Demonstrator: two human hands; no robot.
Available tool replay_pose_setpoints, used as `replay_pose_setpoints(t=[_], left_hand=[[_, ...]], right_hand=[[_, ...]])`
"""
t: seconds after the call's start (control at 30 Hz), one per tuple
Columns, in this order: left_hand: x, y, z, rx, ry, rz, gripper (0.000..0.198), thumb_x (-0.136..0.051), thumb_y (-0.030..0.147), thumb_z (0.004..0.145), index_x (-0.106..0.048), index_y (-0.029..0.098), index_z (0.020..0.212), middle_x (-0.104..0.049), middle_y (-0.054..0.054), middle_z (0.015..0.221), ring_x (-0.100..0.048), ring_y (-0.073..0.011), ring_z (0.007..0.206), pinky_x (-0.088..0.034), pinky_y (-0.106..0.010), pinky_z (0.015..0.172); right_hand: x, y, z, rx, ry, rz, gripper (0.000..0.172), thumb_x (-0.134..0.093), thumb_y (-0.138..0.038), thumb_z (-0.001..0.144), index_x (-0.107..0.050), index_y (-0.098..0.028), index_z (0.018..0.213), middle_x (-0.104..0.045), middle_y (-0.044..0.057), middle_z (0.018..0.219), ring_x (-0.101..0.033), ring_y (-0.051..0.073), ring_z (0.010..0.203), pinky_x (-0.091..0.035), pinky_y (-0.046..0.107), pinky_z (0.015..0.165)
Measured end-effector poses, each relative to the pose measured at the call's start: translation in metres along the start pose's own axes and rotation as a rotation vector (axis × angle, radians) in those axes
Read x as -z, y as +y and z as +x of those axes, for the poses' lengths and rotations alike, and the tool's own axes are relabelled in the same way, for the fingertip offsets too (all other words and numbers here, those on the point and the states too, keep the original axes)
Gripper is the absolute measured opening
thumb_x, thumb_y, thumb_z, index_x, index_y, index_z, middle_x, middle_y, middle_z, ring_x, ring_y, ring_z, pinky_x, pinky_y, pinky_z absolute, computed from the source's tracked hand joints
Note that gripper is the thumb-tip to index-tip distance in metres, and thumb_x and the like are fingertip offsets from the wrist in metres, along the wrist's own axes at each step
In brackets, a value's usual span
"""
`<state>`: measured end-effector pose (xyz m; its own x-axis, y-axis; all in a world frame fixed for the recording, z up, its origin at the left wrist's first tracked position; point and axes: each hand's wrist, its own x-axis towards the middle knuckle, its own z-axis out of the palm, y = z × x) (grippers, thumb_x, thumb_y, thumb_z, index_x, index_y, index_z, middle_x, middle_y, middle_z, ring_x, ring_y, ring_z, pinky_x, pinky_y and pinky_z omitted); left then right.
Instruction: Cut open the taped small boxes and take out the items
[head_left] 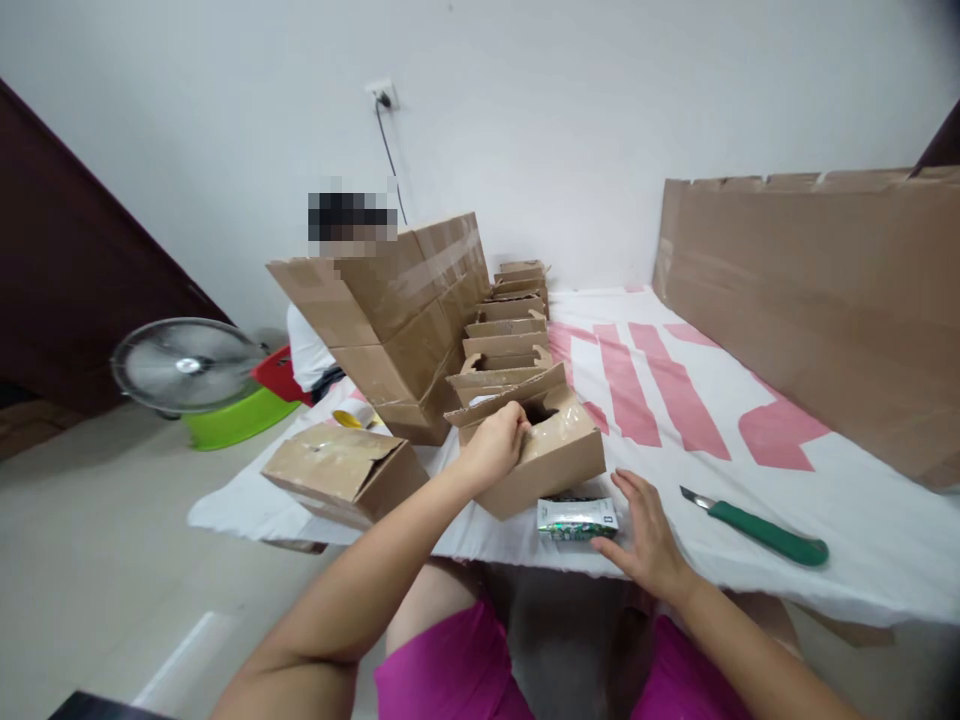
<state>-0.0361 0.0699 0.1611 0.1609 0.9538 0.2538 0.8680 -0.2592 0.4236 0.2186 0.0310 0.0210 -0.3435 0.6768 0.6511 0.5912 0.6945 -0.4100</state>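
Nearest the camera, a purple garment is seen below the near edge of the white cloth. Just beyond that edge, the right hand is held wide and empty beside a silver-and-green pack, which is laid on the cloth in front of the open box; whether the pack is touched by the thumb cannot be told. Farther right, a green-handled knife is left with its blade bared. By the left hand, curled narrowly, the rim of the open box appears to be gripped. The step in hand is judged to be the steadying of this box; for the next move, its opening would need to be kept clear and the pack taken squarely. To the left, a closed box is set down. Beyond, a row of open boxes is lined up toward the wall, flanked by stacked cartons on the left, behind which a co-worker's sleeve is partly hidden.
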Motion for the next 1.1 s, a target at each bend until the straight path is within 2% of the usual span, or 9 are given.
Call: replay_pose_setpoints(t=[0.1, 0.2, 0.3, 0.6, 0.7, 0.77, 0.83, 0.97, 1.1], left_hand=[[-0.01, 0.005, -0.002, -0.063, -0.05, -0.01, 0.01, -0.042, 0.02, 0.09, -0.049, 0.021, 0.083, -0.066, -0.005, 0.085, -0.062, -0.0203, 0.08, -0.046, -0.031, 0.07], [-0.018, 0.009, -0.003, -0.096, -0.075, -0.005, 0.008, -0.045, 0.02, 0.089, -0.05, 0.021, 0.084, -0.066, -0.005, 0.086, -0.063, -0.0207, 0.079, -0.046, -0.031, 0.071], [-0.019, 0.009, -0.004, -0.053, -0.031, 0.017, 0.008, -0.043, 0.021, 0.09, -0.049, 0.02, 0.085, -0.066, -0.007, 0.085, -0.063, -0.0229, 0.077, -0.046, -0.034, 0.071], [-0.009, -0.007, -0.007, 0.083, 0.196, -0.027, 0.013, -0.036, 0.019, 0.093, -0.045, 0.021, 0.083, -0.064, -0.007, 0.083, -0.061, -0.0206, 0.078, -0.047, -0.034, 0.074], [0.0, -0.008, -0.017, 0.049, 0.288, -0.079, 0.013, -0.036, 0.024, 0.094, -0.045, 0.021, 0.085, -0.062, -0.004, 0.082, -0.061, -0.0177, 0.076, -0.048, -0.032, 0.074], [0.005, -0.006, -0.028, -0.068, 0.399, -0.1, 0.014, -0.037, 0.026, 0.095, -0.047, 0.022, 0.087, -0.062, -0.004, 0.084, -0.06, -0.0164, 0.077, -0.049, -0.03, 0.074], [0.007, 0.0, -0.041, -0.284, 0.485, -0.044, 0.012, -0.039, 0.025, 0.094, -0.048, 0.021, 0.087, -0.061, -0.004, 0.084, -0.06, -0.0162, 0.078, -0.05, -0.029, 0.073], [-0.001, 0.013, -0.063, -0.757, 0.481, 0.156, 0.004, -0.05, 0.017, 0.089, -0.051, 0.02, 0.091, -0.064, -0.006, 0.085, -0.06, -0.0179, 0.079, -0.05, -0.032, 0.072], [-0.017, 0.024, -0.07, -0.934, 0.394, 0.171, 0.006, -0.052, 0.016, 0.088, -0.053, 0.018, 0.093, -0.065, -0.007, 0.082, -0.06, -0.0192, 0.078, -0.049, -0.032, 0.068]], right_hand=[[0.012, -0.025, 0.026, 0.175, 0.123, -0.073, 0.071, -0.065, -0.035, 0.083, -0.031, -0.022, 0.143, -0.046, 0.017, 0.137, -0.04, 0.035, 0.13, -0.039, 0.056, 0.104], [0.011, -0.041, 0.052, 0.254, 0.032, -0.114, 0.059, -0.057, -0.03, 0.087, -0.038, -0.021, 0.142, -0.052, 0.014, 0.135, -0.042, 0.032, 0.13, -0.036, 0.053, 0.107], [0.002, -0.043, 0.065, 0.236, -0.069, -0.143, 0.05, -0.051, -0.023, 0.089, -0.046, -0.019, 0.138, -0.057, 0.011, 0.131, -0.047, 0.028, 0.124, -0.036, 0.05, 0.107], [-0.003, -0.04, 0.055, 0.213, -0.1, -0.165, 0.05, -0.05, -0.019, 0.087, -0.048, -0.018, 0.137, -0.058, 0.011, 0.129, -0.047, 0.029, 0.123, -0.035, 0.049, 0.106], [-0.002, -0.04, 0.054, 0.22, -0.102, -0.171, 0.051, -0.05, -0.021, 0.088, -0.047, -0.017, 0.138, -0.057, 0.012, 0.13, -0.047, 0.029, 0.123, -0.035, 0.05, 0.106], [0.001, -0.042, 0.054, 0.221, -0.105, -0.139, 0.05, -0.051, -0.024, 0.089, -0.046, -0.018, 0.138, -0.057, 0.012, 0.131, -0.047, 0.03, 0.124, -0.036, 0.05, 0.106], [0.006, -0.046, 0.056, 0.2, -0.079, -0.049, 0.046, -0.052, -0.027, 0.09, -0.049, -0.019, 0.135, -0.056, 0.013, 0.131, -0.047, 0.03, 0.124, -0.037, 0.051, 0.105], [0.016, -0.058, 0.054, 0.054, 0.059, 0.289, 0.031, -0.047, -0.034, 0.094, -0.055, -0.021, 0.12, -0.055, 0.013, 0.126, -0.051, 0.029, 0.119, -0.044, 0.049, 0.1], [0.018, -0.068, 0.048, -0.238, -0.057, 0.838, 0.041, -0.046, -0.048, 0.094, -0.045, -0.024, 0.126, -0.061, 0.009, 0.11, -0.064, 0.017, 0.078, -0.055, 0.03, 0.063]])
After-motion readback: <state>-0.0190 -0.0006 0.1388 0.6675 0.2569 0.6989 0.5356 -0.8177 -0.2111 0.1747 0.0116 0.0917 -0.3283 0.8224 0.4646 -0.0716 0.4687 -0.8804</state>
